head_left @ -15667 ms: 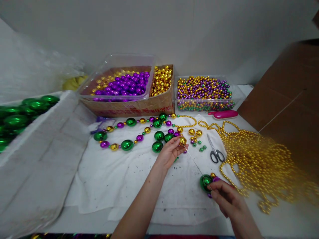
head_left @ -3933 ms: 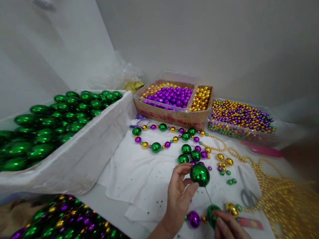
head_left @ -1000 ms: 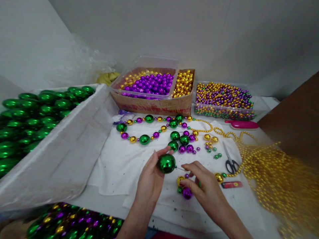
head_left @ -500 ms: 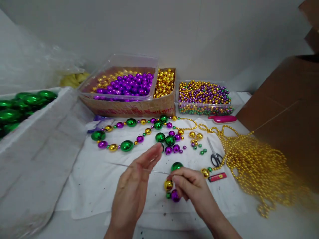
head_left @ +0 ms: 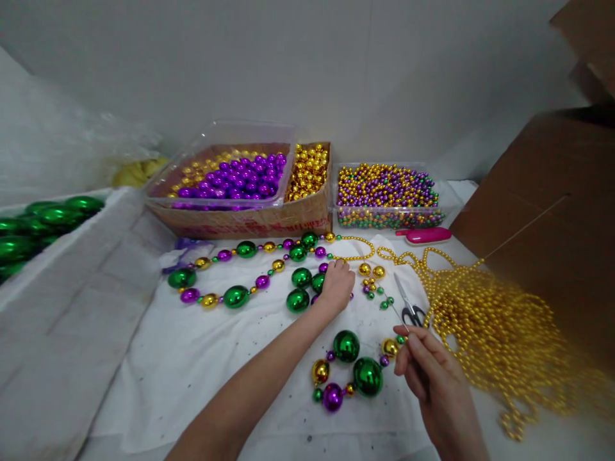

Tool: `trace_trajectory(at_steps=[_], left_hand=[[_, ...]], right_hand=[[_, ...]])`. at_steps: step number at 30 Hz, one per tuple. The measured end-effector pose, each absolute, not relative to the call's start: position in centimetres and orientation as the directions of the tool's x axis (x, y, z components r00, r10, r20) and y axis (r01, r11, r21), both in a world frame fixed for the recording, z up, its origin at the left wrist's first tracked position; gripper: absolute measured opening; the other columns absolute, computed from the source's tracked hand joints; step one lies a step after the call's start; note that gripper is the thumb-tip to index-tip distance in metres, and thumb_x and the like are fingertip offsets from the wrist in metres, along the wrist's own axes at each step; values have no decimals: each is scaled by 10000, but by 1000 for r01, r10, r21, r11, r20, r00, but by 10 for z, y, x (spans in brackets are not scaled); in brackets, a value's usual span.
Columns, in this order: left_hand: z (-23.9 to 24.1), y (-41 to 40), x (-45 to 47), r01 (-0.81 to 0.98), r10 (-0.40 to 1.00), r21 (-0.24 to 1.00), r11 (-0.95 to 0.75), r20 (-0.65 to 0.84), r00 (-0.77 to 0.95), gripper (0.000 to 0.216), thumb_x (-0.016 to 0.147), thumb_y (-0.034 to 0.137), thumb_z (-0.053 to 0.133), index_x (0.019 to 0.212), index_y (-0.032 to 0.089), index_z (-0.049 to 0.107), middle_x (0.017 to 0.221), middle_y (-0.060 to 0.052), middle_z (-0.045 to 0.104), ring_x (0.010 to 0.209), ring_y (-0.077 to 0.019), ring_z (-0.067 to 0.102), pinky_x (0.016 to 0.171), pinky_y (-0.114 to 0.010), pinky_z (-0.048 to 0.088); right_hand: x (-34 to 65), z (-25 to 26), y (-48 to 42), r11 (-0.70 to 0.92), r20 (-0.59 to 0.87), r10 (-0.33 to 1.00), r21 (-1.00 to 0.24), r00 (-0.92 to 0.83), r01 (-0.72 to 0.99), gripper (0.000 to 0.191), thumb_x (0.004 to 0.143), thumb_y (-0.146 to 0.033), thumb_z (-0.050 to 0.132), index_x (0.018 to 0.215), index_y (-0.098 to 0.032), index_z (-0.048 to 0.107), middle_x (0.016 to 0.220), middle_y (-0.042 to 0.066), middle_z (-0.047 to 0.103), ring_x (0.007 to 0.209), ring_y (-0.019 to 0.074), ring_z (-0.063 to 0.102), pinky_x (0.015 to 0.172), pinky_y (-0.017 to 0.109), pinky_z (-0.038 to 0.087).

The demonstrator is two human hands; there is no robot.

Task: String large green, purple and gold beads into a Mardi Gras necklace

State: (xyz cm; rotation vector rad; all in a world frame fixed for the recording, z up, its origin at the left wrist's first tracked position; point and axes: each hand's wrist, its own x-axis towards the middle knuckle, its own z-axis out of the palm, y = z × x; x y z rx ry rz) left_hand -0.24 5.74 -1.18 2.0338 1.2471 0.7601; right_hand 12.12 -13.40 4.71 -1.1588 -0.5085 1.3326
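Head view: the right hand (head_left: 435, 368) has its thumb and forefinger pinched on a thin needle (head_left: 398, 314), which slants up and away from those fingertips toward the small green beads (head_left: 384, 305). Just left of and below the same fingers, a bead strand (head_left: 368, 376) of green, purple and gold balls lies curved on the white cloth (head_left: 206, 358). The left hand (head_left: 337, 286) is down among loose balls, its fingers bent; I cannot tell whether they grip one, as the fingertips are hidden. Large green balls (head_left: 298, 301) sit just left of these fingers, two gold balls (head_left: 379, 271) near them on the right. Farther left, a beaded necklace (head_left: 236, 296) is laid out in a loop. Scissors (head_left: 407, 302) lie just beyond the right fingers, and a heap of gold bead chain (head_left: 500, 326) spreads to their right. Beyond the left fingers stands a clear tray (head_left: 391, 210) of small mixed beads.
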Motion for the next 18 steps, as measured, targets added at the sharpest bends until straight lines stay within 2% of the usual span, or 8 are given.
trace_trajectory(at_steps=[3, 5, 7, 9, 10, 12, 15, 18], left_hand=[[-13, 60, -4, 516, 922, 797, -314, 126, 366, 136, 717, 46, 585, 635, 147, 623, 899, -154, 598, 1129, -321, 406, 1021, -459, 170], [-9, 56, -8, 474, 932, 838, -271, 105, 348, 95, 726, 75, 598, 689, 149, 644, 903, -135, 609, 1085, -304, 452, 999, -438, 230], [-1, 48, -13, 416, 941, 884, -213, 71, 332, 87, 762, 143, 595, 811, 150, 667, 908, -113, 625, 976, -263, 523, 921, -396, 338], [7, 36, -20, 349, 946, 925, -150, 32, 323, 218, 831, 240, 542, 1000, 151, 647, 927, -101, 640, 837, -205, 569, 794, -337, 423], [11, 29, -24, 271, 948, 959, -87, -4, 318, 277, 858, 277, 512, 1077, 149, 621, 938, -99, 644, 784, -179, 578, 740, -307, 442], [16, 17, -33, -4, 942, 993, 115, -108, 317, 318, 872, 298, 508, 1134, 141, 597, 944, -98, 644, 731, -137, 583, 686, -259, 455], [19, 4, -42, -439, 902, 810, 389, -237, 361, 258, 808, 226, 621, 1042, 122, 648, 894, -84, 642, 713, -107, 588, 680, -220, 464], [17, -1, -46, -555, 887, 702, 446, -263, 380, 238, 772, 167, 665, 1004, 112, 670, 870, -81, 653, 711, -108, 603, 681, -218, 485]], right_hand=[[123, 44, -134, -184, -321, 918, -864, 232, -469, 341, 832, -434, 612, 995, -134, 621, 569, -9, 564, 399, 24, 224, 391, 182, 85], [126, 42, -134, -194, -322, 917, -876, 235, -442, 369, 827, -448, 611, 1020, -134, 622, 572, -9, 562, 399, 26, 233, 391, 180, 91], [130, 38, -135, -206, -316, 913, -904, 260, -375, 411, 831, -462, 596, 1093, -145, 609, 581, -10, 567, 399, 35, 242, 389, 178, 107], [134, 34, -138, -223, -302, 906, -936, 295, -273, 448, 838, -475, 578, 1149, -154, 599, 585, -7, 569, 412, 54, 283, 389, 178, 146], [136, 33, -141, -233, -294, 904, -947, 309, -220, 456, 837, -480, 574, 1154, -154, 604, 584, -4, 567, 430, 69, 324, 392, 180, 173], [137, 33, -147, -257, -282, 906, -959, 315, -118, 455, 830, -489, 573, 1127, -149, 632, 574, 1, 560, 478, 101, 403, 403, 189, 221], [133, 37, -157, -279, -249, 909, -959, 336, 44, 431, 837, -489, 548, 1083, -156, 669, 550, -2, 556, 506, 127, 453, 421, 206, 268], [126, 45, -163, -257, -170, 901, -950, 399, 177, 393, 843, -470, 523, 1029, -172, 700, 530, -15, 547, 515, 133, 475, 510, 221, 361]])
